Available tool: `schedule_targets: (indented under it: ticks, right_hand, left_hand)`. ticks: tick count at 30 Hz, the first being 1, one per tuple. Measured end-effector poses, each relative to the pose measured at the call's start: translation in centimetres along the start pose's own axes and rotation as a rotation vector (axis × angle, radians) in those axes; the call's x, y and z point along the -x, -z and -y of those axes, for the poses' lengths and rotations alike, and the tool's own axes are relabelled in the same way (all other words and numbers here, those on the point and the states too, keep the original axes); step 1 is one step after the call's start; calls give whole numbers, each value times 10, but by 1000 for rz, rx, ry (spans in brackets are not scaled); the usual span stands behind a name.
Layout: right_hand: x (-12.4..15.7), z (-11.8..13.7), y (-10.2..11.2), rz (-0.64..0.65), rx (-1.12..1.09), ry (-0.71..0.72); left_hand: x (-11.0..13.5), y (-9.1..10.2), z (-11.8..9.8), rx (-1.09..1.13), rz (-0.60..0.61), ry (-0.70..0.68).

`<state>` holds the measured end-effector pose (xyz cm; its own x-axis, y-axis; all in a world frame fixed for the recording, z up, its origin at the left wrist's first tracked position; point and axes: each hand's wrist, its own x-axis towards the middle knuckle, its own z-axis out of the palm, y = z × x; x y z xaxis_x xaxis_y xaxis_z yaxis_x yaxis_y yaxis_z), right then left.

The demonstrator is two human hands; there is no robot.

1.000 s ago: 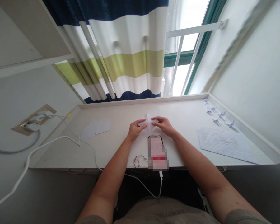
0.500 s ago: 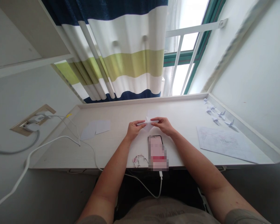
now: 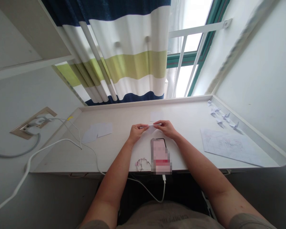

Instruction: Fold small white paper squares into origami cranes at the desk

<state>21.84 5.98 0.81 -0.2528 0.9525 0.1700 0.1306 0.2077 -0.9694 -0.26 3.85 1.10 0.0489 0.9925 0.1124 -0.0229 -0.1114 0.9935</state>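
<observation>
**A:** What are the hands on right now?

**B:** The left hand (image 3: 137,133) and the right hand (image 3: 166,128) are both closed in a pinch on a slim folded paper (image 3: 152,128), one at each end. It sits just above the top of a smartphone (image 3: 160,156), over the tabletop (image 3: 124,159).

**A:** Which step would you call that?

**B:** Mid-fold, I'd judge: the paper is doubled narrow and is nowhere near a finished shape like the paper cranes (image 3: 222,116) lined up along the right edge. The next move calls for a firm, even crease with the edges kept lined up.

**A:** Any brands or writing you can read?

**B:** Not really. The phone's screen is pixelated, and the handwritten sheet (image 3: 228,147) is too small to make out. The lettering on the shirt (image 3: 166,219) is cut off and unclear. The paper square (image 3: 156,116) beyond the hands and the two paper sheets (image 3: 97,132) on the left are blank, as far as I can see.
</observation>
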Motion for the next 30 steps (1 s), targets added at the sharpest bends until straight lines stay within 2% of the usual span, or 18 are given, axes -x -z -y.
schedule_targets:
  ticks: [7, 14, 19, 23, 30]
  right_hand:
    - [-1, -1, -1, 4, -10, -7]
    - [-2, -1, -1, 9, 7, -3]
    - [-3, 2, 0, -46, 51, 105]
    - [-2, 1, -3, 17, -42, -16]
    - [-1, 3, -6, -24, -65, -69]
  left_hand:
    - [-2, 0, 1, -17, -9, 18]
    - [-3, 2, 2, -96, -95, -102]
    - [-2, -1, 1, -18, -26, 21]
    - [-4, 0, 3, -31, -72, 50]
    - [-7, 1, 6, 26, -82, 83]
